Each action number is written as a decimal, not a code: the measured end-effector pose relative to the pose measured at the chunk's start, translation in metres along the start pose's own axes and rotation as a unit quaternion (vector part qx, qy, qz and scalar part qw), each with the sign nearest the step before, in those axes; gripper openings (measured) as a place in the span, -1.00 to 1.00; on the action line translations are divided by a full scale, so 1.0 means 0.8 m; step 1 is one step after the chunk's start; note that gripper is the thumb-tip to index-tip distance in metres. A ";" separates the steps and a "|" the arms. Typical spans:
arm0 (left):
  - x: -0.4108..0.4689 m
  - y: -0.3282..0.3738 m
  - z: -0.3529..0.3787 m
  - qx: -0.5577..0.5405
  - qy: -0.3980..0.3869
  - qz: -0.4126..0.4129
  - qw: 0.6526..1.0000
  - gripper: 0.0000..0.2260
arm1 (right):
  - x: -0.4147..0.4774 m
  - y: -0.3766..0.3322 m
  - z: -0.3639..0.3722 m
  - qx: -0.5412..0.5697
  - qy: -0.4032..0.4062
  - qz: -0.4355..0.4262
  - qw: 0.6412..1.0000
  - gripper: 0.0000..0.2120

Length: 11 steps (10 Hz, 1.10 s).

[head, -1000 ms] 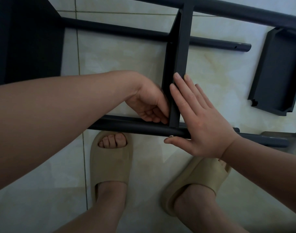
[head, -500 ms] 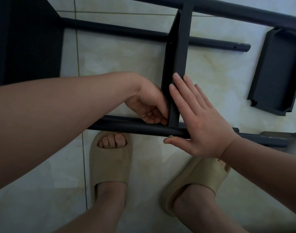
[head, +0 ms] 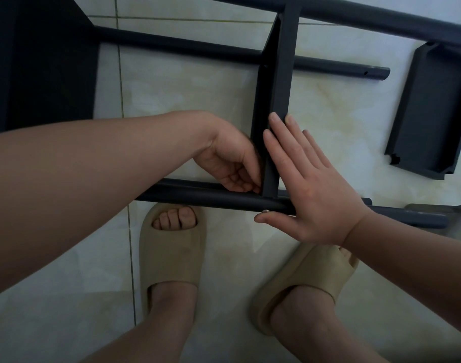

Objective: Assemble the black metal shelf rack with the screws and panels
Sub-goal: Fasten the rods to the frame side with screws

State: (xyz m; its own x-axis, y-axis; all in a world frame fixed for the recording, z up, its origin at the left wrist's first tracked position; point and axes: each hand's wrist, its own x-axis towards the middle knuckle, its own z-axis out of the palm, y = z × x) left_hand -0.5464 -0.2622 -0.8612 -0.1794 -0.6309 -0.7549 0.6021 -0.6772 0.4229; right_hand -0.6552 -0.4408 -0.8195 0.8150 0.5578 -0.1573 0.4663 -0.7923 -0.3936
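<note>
Right hand (head: 310, 195): open, fingers straight and together. They lie flat against the right face of the panel (head: 281, 74). The thumb is spread wide, and its tip sits at the near tube (head: 197, 196), beside a small silver screw (head: 265, 211).

Left hand (head: 229, 163): fingers curled inward. The tips are tucked into the corner where the panel meets the near tube, and they touch the panel's left face. We cannot tell whether they pinch anything; the fingertips hide the corner.

The rack (head: 48, 64) lies on its side on the floor (head: 184, 95), just beyond the feet. It is matte black metal, with round tubes running left to right. The panel is a flat, thin sheet with folded edges. It stands on edge and spans from the near tube to the far tubes. We note a small hole near the right end of the middle tube (head: 329, 66).

A loose panel (head: 433, 108) lies flat to the right, apart from the rack. It is tray-shaped, with raised rims and notched corners.

The floor is glossy pale marbled tile with thin grout lines. Beige foam slippers (head: 171, 255) are on both feet.
</note>
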 end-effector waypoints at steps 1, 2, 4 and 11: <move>-0.003 0.001 -0.001 -0.018 -0.009 -0.003 1.000 -0.86 | 0.000 0.000 0.000 0.000 0.001 0.000 1.000 0.02; -0.002 0.000 0.001 0.005 0.004 -0.015 1.000 -0.90 | 0.000 0.000 0.000 0.000 0.001 0.000 1.000 0.01; -0.002 0.002 -0.002 0.020 0.005 -0.017 1.000 -0.90 | 0.000 0.001 0.000 0.000 0.000 -0.001 1.000 0.02; -0.003 -0.001 -0.004 0.031 0.000 -0.016 0.999 -0.88 | 0.000 0.001 0.001 0.001 0.003 -0.002 1.000 0.01</move>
State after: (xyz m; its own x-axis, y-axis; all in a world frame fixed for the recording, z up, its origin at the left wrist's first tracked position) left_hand -0.5441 -0.2587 -0.8612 -0.1978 -0.6082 -0.7688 0.5460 -0.7197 0.4289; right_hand -0.6554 -0.4411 -0.8208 0.8146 0.5603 -0.1503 0.4693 -0.7888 -0.3970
